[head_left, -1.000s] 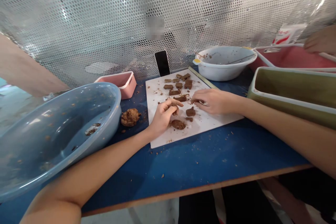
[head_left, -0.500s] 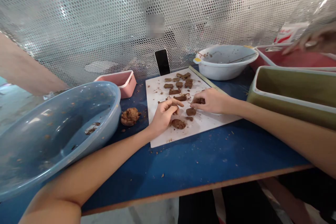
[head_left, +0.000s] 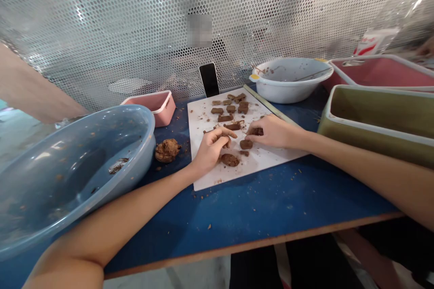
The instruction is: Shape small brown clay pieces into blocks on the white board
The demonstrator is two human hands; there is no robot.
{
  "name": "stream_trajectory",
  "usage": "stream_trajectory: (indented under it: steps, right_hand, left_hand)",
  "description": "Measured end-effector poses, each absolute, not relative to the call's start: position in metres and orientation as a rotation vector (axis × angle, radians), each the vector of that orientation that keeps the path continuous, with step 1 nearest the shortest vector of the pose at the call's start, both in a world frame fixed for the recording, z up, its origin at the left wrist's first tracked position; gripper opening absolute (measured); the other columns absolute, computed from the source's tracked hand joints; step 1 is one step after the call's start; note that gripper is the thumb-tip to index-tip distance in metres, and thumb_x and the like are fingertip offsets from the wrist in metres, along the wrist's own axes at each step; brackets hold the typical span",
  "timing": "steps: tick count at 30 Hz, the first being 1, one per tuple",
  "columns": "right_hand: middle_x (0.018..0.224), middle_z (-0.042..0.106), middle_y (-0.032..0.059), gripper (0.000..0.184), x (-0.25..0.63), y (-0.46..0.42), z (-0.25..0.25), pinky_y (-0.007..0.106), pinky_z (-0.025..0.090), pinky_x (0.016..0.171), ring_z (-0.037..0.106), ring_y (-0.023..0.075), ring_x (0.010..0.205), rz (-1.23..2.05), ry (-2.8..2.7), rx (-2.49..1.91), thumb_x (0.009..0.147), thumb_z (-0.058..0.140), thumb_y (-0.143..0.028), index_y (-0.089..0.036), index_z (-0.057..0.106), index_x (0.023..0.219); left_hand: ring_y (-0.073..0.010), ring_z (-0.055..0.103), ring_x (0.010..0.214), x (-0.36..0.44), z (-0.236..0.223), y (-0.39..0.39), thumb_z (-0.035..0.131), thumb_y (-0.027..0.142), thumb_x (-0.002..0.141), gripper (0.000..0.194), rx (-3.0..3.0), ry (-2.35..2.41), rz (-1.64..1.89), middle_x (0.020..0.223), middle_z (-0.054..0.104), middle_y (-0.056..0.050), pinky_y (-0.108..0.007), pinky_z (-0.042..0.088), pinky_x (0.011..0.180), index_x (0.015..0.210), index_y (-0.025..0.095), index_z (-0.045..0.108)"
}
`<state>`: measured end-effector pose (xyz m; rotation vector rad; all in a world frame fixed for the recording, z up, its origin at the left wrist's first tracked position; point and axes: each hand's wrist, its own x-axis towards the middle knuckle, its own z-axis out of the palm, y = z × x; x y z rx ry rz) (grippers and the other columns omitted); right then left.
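Note:
Several brown clay pieces lie on a white board point(head_left: 206, 179). My left hand point(head_left: 210, 148) is over its left half, forefinger stretched to the right, thumb apart and the other fingers partly hidden. My right hand point(head_left: 271, 132) rests on the right side with fingers curled in and soiled brown; what they hold, if anything, is hidden. Between and below the hands are a rounded clay block point(head_left: 246, 144), a smaller bit point(head_left: 244, 153) and an oval clay lump point(head_left: 230, 160). Beyond them, a long clay piece point(head_left: 233, 126) and small bone-like shapes point(head_left: 217, 110) are laid out.
A big blue basin point(head_left: 149, 131) stands left, beside a rough clay lump point(head_left: 167, 150) and a pink box point(head_left: 166, 110). A phone point(head_left: 209, 80) leans on the perforated metal screen. At right are a white basin point(head_left: 281, 92), a green planter point(head_left: 325, 122), a red tub point(head_left: 379, 65) and a bottle point(head_left: 389, 27).
The other person's hand over the red tub has withdrawn to the right edge. My own hands look almost unmoved, and the clay pieces lie as before.

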<state>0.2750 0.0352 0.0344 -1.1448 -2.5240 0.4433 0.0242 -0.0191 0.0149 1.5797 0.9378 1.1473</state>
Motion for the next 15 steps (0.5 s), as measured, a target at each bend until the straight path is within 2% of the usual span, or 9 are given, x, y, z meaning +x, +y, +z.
stream_trajectory:
  steps: [11, 15]
  right_hand:
    - [0.083, 0.082, 0.0045, 0.024, 0.2725, 0.0331, 0.0370, 0.033, 0.045, 0.074, 0.067, 0.0180, 0.071, 0.518, -2.514, -1.210, 0.099, 0.069, -0.038, -0.021, 0.085, 0.092]
    - [0.075, 0.076, 0.0032, 0.032, 0.2759, 0.0352, 0.0370, 0.035, 0.040, 0.071, 0.060, 0.0170, 0.066, 0.524, -2.523, -1.161, 0.102, 0.064, -0.042, -0.020, 0.082, 0.086]
  left_hand:
    - [-0.0166, 0.056, 0.073, 0.0233, 0.0188, -0.0206, 0.059, 0.025, 0.089, 0.019, 1.612, 0.977, 1.119, 0.074, 0.060, -0.002, -0.031, 0.043, 0.070, 0.092, 0.018, 0.077]
    - [-0.0160, 0.055, 0.072, 0.0243, 0.0217, -0.0234, 0.060, 0.024, 0.088, 0.018, 1.561, 0.959, 1.110, 0.074, 0.059, -0.001, -0.030, 0.044, 0.069, 0.093, 0.019, 0.076]
